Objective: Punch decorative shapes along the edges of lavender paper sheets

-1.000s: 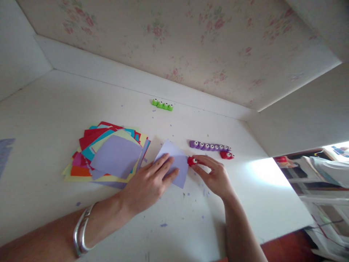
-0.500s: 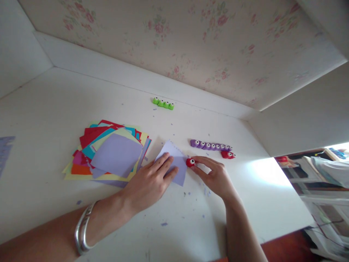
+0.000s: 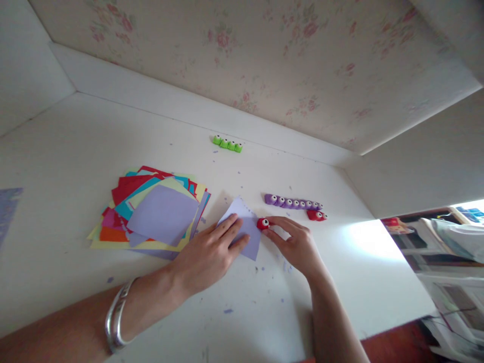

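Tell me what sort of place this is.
Probably a craft spot at home: a white desktop holds a fanned pile of coloured paper and scattered purple paper scraps, beside a wall with faded pink floral wallpaper.

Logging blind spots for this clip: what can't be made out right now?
In the head view:
- Part of the purple sheet: under the left hand.
- Red piece, gripped side: behind right hand.
- Lower papers in the pile: covered by upper sheets.
- Purple scrap: cut off by left edge.

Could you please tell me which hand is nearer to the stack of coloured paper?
The left hand is nearer, lying on the lilac sheet just right of the stack of coloured paper. The right hand is beyond that sheet, gripping the red one-eyed piece.
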`<state>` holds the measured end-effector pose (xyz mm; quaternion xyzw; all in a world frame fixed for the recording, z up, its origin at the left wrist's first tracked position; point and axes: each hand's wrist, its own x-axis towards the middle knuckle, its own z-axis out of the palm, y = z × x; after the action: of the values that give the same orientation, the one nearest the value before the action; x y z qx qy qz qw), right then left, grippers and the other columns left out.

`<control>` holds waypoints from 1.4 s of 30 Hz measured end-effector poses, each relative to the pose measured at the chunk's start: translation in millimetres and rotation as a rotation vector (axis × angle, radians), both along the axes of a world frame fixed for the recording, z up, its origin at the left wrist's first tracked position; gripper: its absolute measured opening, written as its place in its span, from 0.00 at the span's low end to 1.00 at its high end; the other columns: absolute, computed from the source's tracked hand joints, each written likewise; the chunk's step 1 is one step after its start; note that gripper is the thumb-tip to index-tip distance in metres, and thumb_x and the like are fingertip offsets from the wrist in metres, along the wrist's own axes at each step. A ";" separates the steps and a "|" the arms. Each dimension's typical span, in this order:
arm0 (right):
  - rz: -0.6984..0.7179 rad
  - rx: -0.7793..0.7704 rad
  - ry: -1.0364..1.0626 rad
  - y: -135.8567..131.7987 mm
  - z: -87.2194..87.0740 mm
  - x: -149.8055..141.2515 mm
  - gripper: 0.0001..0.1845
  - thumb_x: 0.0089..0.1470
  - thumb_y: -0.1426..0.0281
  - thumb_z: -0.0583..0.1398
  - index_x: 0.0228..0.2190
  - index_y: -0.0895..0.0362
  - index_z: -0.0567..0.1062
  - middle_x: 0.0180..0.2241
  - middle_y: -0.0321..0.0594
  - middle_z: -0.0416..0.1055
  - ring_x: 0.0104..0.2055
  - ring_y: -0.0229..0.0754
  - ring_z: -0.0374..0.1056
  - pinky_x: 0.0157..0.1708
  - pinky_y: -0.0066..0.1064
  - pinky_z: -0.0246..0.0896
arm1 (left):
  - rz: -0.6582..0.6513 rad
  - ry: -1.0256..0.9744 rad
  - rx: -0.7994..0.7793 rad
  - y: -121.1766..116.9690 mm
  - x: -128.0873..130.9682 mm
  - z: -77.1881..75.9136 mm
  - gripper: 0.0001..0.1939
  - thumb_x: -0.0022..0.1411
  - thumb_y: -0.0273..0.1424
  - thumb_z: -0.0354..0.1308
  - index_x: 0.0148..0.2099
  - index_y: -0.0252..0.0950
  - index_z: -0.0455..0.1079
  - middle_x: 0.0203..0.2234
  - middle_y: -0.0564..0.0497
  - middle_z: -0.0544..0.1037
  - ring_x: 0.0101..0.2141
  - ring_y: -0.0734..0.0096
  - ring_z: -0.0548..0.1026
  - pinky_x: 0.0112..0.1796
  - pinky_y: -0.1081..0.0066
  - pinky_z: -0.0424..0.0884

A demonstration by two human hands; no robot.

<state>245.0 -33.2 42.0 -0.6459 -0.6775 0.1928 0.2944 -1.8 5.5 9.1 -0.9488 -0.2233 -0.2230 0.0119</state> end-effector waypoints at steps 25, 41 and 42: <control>0.068 -0.545 -0.202 43.9 59.7 7.0 0.16 0.58 0.59 0.59 0.40 0.51 0.83 0.34 0.38 0.81 0.33 0.41 0.74 0.32 0.30 0.67 | -0.003 0.004 -0.185 0.3 -0.8 9.5 0.24 0.70 0.48 0.49 0.55 0.37 0.72 0.54 0.42 0.74 0.53 0.53 0.69 0.61 0.41 0.47; 0.150 -0.740 -0.222 63.8 58.1 15.3 0.14 0.56 0.58 0.61 0.34 0.52 0.84 0.29 0.40 0.79 0.32 0.41 0.71 0.29 0.29 0.63 | -0.046 0.007 -0.218 1.7 -1.7 9.4 0.22 0.70 0.45 0.50 0.53 0.35 0.72 0.52 0.42 0.73 0.51 0.55 0.69 0.54 0.55 0.60; 0.148 -0.748 -0.226 64.6 58.6 15.1 0.14 0.55 0.58 0.61 0.34 0.52 0.84 0.29 0.40 0.79 0.32 0.41 0.71 0.30 0.29 0.63 | -0.046 0.004 -0.216 1.6 -1.6 9.0 0.22 0.70 0.45 0.50 0.53 0.35 0.72 0.52 0.42 0.73 0.51 0.56 0.69 0.54 0.55 0.60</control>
<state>260.1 31.5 100.5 -0.6751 -0.6334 0.3745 -0.0525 -3.4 7.0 18.1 -0.9500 -0.2241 -0.1958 -0.0950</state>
